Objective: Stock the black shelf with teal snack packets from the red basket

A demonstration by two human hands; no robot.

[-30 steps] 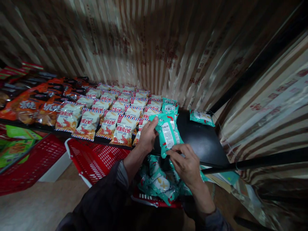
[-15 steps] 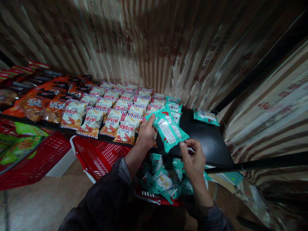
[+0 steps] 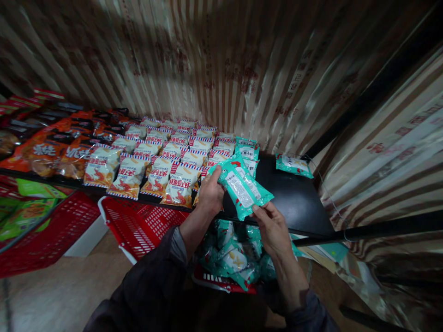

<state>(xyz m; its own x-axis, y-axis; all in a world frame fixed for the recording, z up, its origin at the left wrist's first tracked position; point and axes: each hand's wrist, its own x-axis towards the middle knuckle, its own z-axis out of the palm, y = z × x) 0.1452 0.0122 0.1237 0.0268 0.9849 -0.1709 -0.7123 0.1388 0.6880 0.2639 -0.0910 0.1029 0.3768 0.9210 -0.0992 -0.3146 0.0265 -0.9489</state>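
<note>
A teal snack bag (image 3: pixel 240 186), its printed back facing up, hangs between my two hands above the front edge of the black shelf (image 3: pixel 294 203). My left hand (image 3: pixel 210 191) pinches its upper left corner, thumb on top. At the lower right corner my right hand (image 3: pixel 272 223) grips the bag's end between thumb and fingers. Just behind it, more teal bags (image 3: pixel 247 150) lie in a column on the shelf, partly covered by the held one. Below my hands a red basket (image 3: pixel 224 287) holds several similar teal bags (image 3: pixel 237 258).
White-and-red snack bags (image 3: pixel 180 184) stand in rows left of my hands, with orange bags (image 3: pixel 44 154) beyond. One teal bag (image 3: pixel 294 166) lies alone at the shelf's far right. Another red basket (image 3: pixel 44 244) holds green packets (image 3: pixel 27 214). A striped curtain (image 3: pixel 194 60) hangs behind; a black bar (image 3: pixel 387 233) crosses at right.
My right hand has moved slightly left and up and now grips the bag's lower corner more fully. The left hand keeps its hold, and the view has shifted a little.
</note>
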